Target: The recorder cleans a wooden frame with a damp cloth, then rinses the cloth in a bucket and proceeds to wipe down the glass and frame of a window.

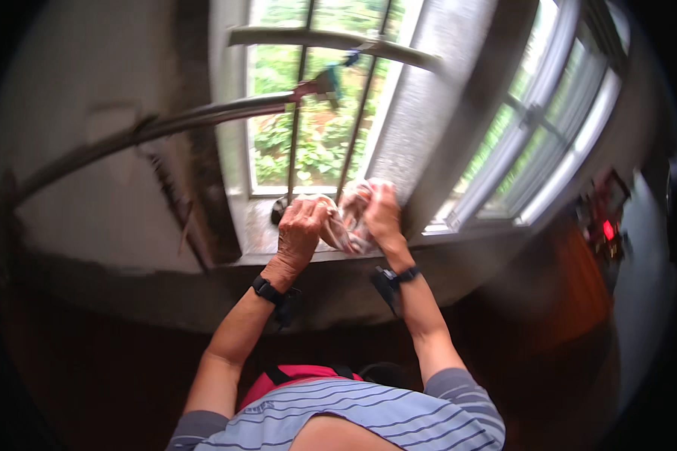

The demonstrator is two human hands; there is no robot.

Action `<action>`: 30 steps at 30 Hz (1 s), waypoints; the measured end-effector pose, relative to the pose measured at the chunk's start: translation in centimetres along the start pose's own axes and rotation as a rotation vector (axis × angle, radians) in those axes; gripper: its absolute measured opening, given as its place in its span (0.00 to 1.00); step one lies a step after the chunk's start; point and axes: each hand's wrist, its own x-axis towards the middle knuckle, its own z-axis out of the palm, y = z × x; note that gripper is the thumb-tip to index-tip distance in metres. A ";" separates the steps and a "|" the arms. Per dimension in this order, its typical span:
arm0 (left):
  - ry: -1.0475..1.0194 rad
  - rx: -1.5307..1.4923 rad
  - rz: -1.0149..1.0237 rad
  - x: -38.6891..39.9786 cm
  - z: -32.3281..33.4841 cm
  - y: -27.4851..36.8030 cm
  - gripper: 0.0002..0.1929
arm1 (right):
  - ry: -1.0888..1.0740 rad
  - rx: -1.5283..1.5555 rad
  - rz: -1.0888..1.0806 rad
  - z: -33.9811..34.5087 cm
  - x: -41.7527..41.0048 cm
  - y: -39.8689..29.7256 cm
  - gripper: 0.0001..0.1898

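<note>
Both hands hold a bunched cloth (347, 228), pale with reddish-orange patches, above the window sill (261, 237). My left hand (302, 228) grips its left end with the fingers curled over it. At the other end, my right hand (382, 211) has the fabric closed in its fingers. The cloth sags in a loop between them. Just behind my left hand a small dark object (279, 211) sits on the sill, partly hidden; I cannot tell what it is. Black straps with small devices circle both wrists.
Upright metal bars (297, 141) cross the window ahead. A horizontal pole (327, 39) spans its upper part. Another long pole (203, 113) reaches in from the left, with cloth strips tied near its end. Casement windows (536, 124) stand at right, beside an orange-brown wooden surface (578, 287).
</note>
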 end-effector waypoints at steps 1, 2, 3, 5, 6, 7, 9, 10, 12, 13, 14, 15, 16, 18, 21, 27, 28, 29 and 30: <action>-0.098 0.039 -0.054 -0.3 1.8 -0.2 0.10 | -0.087 0.047 0.246 2.7 -0.1 1.5 0.08; -0.194 0.089 -0.112 -1.2 3.3 -0.8 0.14 | -0.135 0.300 0.254 4.9 -0.1 2.0 0.08; -0.311 0.109 -0.107 -2.6 4.3 -1.3 0.24 | -0.299 0.354 0.132 6.5 -1.7 1.9 0.09; -0.435 0.018 -0.111 -5.2 8.2 -3.0 0.30 | -0.431 -0.061 0.019 9.7 -5.2 4.4 0.13; -0.397 0.114 -0.089 -7.5 8.2 -4.2 0.30 | -0.492 -0.054 0.033 10.3 -5.4 2.9 0.13; -0.374 0.057 -0.105 -6.7 9.6 -3.5 0.26 | -0.434 -0.021 0.102 10.0 -5.6 4.7 0.13; -0.514 -0.172 -0.253 -4.6 10.7 -2.3 0.21 | -0.407 -0.015 0.245 8.6 -6.6 7.1 0.13; -0.550 -0.109 -0.255 -4.0 9.7 -2.7 0.18 | -0.628 0.140 0.268 7.9 -5.9 6.8 0.14; -0.654 -0.069 -0.143 -3.2 8.9 -3.9 0.13 | -0.549 0.140 0.296 7.0 -6.7 4.3 0.17; -0.724 -0.055 -0.114 -3.5 9.4 -4.3 0.09 | -0.428 0.092 0.353 6.3 -7.5 2.9 0.21; -0.727 -0.031 -0.127 -4.5 8.1 -4.9 0.09 | -0.399 0.073 0.188 5.2 -7.8 0.7 0.22; -0.697 -0.058 -0.066 -4.9 7.6 -4.1 0.09 | -0.324 0.078 0.128 3.5 -8.7 0.1 0.21; -0.665 -0.090 0.001 -5.1 7.2 -3.0 0.09 | -0.246 0.075 0.070 2.0 -9.9 -0.3 0.19; -0.679 -0.119 0.129 -5.5 5.3 0.3 0.08 | -0.345 0.087 0.203 -0.9 -12.6 -1.4 0.15; -0.814 -0.283 0.181 -6.1 4.8 4.8 0.09 | -0.372 0.475 0.666 -3.7 -17.1 -1.0 0.12; -0.483 -0.510 -0.041 4.4 5.9 14.7 0.11 | 0.337 0.810 0.740 -12.3 -13.6 8.7 0.13; -0.314 -0.452 0.109 7.1 6.1 16.4 0.10 | 0.362 0.634 0.674 -15.2 -10.3 9.9 0.14; -0.102 -0.406 0.260 9.8 7.0 17.8 0.09 | 0.465 0.335 0.557 -17.8 -6.9 9.8 0.16; -0.016 -0.304 0.327 12.3 7.5 19.5 0.07 | 0.560 0.032 0.441 -19.6 -4.0 10.2 0.18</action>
